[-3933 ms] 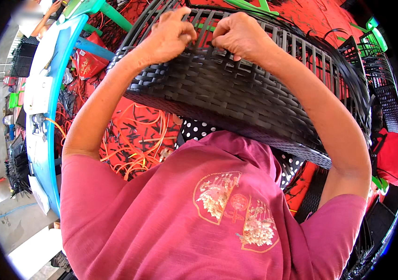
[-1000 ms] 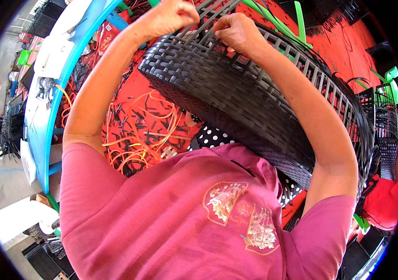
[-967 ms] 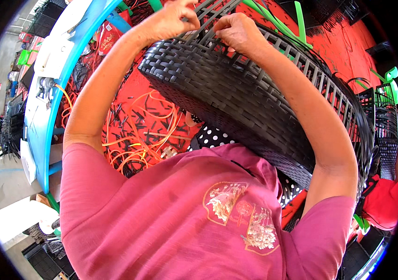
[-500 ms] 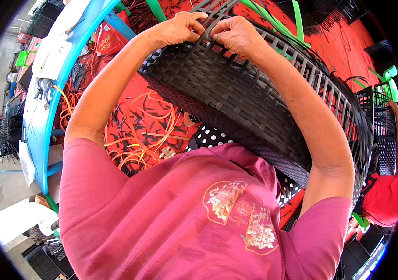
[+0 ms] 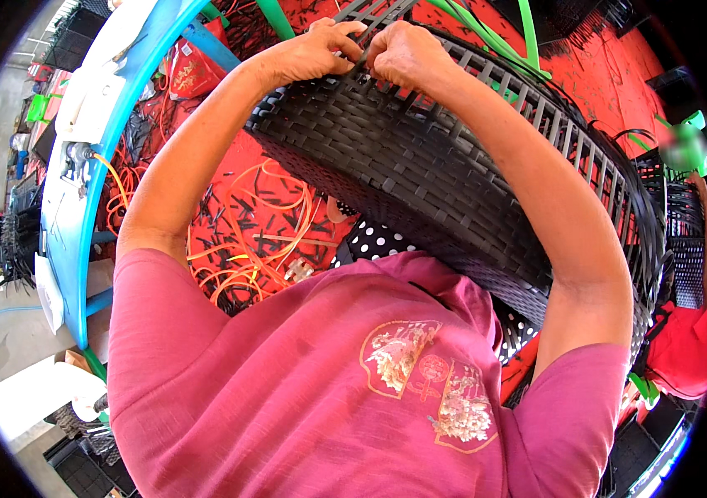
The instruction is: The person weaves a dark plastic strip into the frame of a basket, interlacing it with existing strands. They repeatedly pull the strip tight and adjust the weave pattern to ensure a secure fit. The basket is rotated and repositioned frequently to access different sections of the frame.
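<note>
A large piece of black woven plastic wicker work [image 5: 420, 178] lies slanted across my lap, with a close weave on the near side. Its far side shows open rows of flat strips. At its upper left corner my left hand [image 5: 312, 55] pinches a flat black strip [image 5: 359, 66] between bent fingers and thumb. Right beside it, my right hand [image 5: 410, 55] is closed at the same spot, its fingers curled down on the strips. The fingertips of the right hand are partly hidden, so the exact strip it grips is hard to see.
A blue-edged table [image 5: 67, 224] with an orange hose [image 5: 110, 170] curves along the left. Black offcuts and a tangled orange hose [image 5: 266, 224] cover the red floor. Green legs [image 5: 528, 37] stand beyond the weave. At the right, a person's arm [image 5: 706, 241] is near other black wicker.
My right hand has shifted slightly left, closer to the left hand, and its back has turned more upward with the fingers curled down. The left hand stays nearly in place.
</note>
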{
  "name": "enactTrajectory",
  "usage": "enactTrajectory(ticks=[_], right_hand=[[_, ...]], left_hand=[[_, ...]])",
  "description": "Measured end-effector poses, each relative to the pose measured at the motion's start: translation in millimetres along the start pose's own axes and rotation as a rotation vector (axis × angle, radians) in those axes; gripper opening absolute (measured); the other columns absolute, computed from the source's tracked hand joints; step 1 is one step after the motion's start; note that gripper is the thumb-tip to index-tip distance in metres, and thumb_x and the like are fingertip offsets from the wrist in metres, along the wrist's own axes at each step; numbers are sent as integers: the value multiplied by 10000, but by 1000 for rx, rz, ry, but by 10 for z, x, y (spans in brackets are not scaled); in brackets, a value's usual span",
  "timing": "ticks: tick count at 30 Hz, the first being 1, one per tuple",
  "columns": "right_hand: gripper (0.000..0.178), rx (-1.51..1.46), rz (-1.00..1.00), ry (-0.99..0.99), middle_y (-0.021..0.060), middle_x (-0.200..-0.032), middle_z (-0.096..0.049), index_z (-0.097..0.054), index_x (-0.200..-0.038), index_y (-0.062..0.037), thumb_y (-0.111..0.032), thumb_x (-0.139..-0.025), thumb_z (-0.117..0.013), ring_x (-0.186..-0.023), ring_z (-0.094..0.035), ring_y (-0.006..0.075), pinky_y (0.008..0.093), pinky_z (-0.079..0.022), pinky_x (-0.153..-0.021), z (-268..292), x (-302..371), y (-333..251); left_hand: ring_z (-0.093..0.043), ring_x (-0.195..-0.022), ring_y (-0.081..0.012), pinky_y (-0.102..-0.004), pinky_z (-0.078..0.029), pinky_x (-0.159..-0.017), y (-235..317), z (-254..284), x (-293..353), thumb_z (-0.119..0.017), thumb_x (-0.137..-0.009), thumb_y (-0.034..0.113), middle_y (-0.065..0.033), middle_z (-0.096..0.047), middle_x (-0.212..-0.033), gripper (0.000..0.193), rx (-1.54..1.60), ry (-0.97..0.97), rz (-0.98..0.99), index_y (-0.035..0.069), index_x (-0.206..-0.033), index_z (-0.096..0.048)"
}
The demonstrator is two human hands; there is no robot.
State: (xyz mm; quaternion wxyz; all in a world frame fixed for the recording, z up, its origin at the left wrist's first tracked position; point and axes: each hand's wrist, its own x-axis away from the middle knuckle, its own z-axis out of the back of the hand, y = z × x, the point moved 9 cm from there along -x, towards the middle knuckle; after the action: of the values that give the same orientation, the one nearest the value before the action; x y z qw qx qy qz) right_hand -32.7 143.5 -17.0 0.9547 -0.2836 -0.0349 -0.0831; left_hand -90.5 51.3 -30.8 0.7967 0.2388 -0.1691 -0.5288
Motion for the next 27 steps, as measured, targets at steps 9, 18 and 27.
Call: enactTrajectory(ticks=[9, 18, 27], right_hand=[[197, -208, 239, 247, 83, -782, -684, -743, -926, -96, -185, -774, -654, -682, -633, 197, 351, -513, -620, 288, 84, -115], [173, -863, 61, -64, -30, -675, -592, -723, -933, -34, -196, -876, -699, -553, -509, 36, 204, -392, -455, -128, -133, -202], [98, -145, 291, -167, 100, -641, -632, -664, -729, -25, -121, -741, -678, -532, -646, 234, 335, -508, -458, -138, -254, -323]], left_hand=[[-305, -1354, -318, -359, -309, -1088, 5, 463, 33, -651, -753, 96, -100, -397, -1466, 199, -9, 184, -54, 82, -937, -729], [-478, -1177, -252, -385, -344, -1017, 252, 927, 471, -600, -817, 29, -149, -470, -1308, 120, 329, 442, -65, 46, -920, -661], [-245, -1413, -275, -373, -230, -1143, -295, 267, 267, -566, -880, 76, -70, -234, -1558, 278, -112, 111, 41, 69, -1137, -671]])
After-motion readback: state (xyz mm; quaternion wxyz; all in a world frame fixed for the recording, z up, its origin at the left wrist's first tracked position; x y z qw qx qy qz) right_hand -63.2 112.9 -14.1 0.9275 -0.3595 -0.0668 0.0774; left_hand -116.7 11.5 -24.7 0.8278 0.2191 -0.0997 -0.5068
